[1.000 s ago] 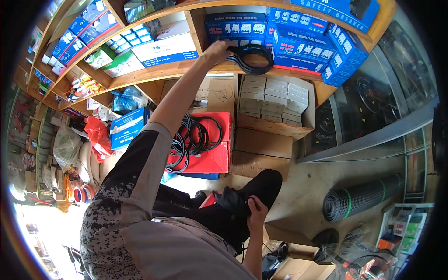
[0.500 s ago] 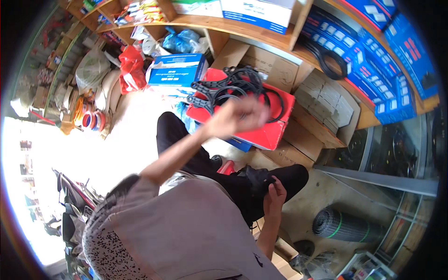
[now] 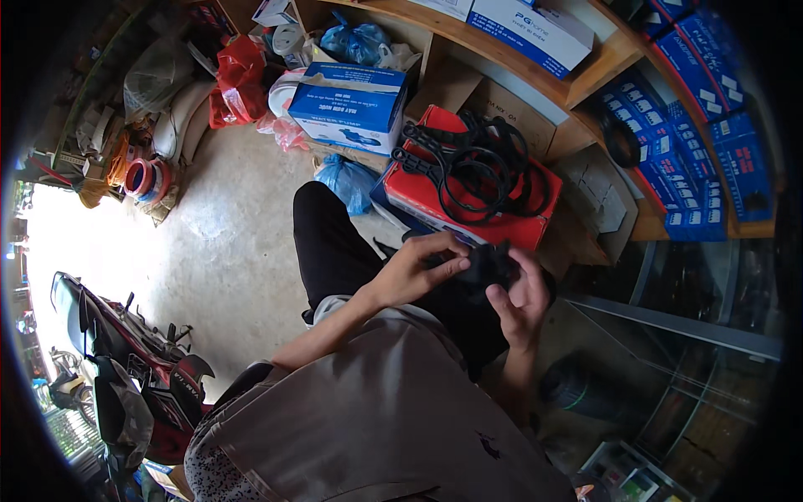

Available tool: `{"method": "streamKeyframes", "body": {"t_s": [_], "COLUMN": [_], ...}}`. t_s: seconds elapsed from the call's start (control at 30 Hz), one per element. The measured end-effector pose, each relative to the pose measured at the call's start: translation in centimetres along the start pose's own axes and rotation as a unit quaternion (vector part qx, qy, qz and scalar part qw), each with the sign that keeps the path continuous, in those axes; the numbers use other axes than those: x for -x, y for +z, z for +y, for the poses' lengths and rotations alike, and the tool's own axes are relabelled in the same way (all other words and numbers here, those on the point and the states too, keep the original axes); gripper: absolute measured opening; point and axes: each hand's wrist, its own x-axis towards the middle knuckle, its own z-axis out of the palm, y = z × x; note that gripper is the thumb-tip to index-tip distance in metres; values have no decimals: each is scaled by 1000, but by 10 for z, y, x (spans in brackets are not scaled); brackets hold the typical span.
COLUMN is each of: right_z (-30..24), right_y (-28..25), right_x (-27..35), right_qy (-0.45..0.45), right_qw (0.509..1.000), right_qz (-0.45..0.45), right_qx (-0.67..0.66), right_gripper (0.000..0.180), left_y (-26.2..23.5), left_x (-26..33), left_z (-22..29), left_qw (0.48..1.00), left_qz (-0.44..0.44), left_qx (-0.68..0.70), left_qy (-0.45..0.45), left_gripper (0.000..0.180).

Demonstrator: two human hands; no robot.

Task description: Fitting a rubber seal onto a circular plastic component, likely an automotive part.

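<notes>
Above my right thigh, both hands meet at a small black object (image 3: 487, 266), dark and crumpled-looking; its exact kind is too dark to make out. My left hand (image 3: 422, 266) pinches its left side between thumb and fingers. On the other side, my right hand (image 3: 525, 294) holds it with the fingers behind and the thumb in front. Just beyond the hands stands a red box (image 3: 428, 186). A tangle of black ring-ended straps (image 3: 477, 167) with ribbed handles lies on top of it.
A blue carton (image 3: 347, 105) and a blue plastic bag (image 3: 347, 182) stand left of the red box. Wooden shelves (image 3: 502, 54) with blue packages curve around the back and right. A motorbike (image 3: 155, 376) is at the left, a dark mesh roll (image 3: 585, 386) at the lower right.
My left hand has come back from over the red box to the black object. My right hand has lifted that object off my thigh. The view has shifted and darkened.
</notes>
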Motion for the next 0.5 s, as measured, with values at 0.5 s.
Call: {"method": "streamKeyframes", "body": {"t_s": [0.5], "right_z": [6], "right_y": [-30], "right_x": [17], "right_qy": [37], "right_qw": [905], "right_qz": [227], "right_qx": [-357], "right_gripper": [53], "left_y": [-130], "left_x": [-159], "left_z": [-55], "left_qw": [864], "left_qz": [91], "left_qx": [-449], "left_qy": [209], "left_gripper": [32]}}
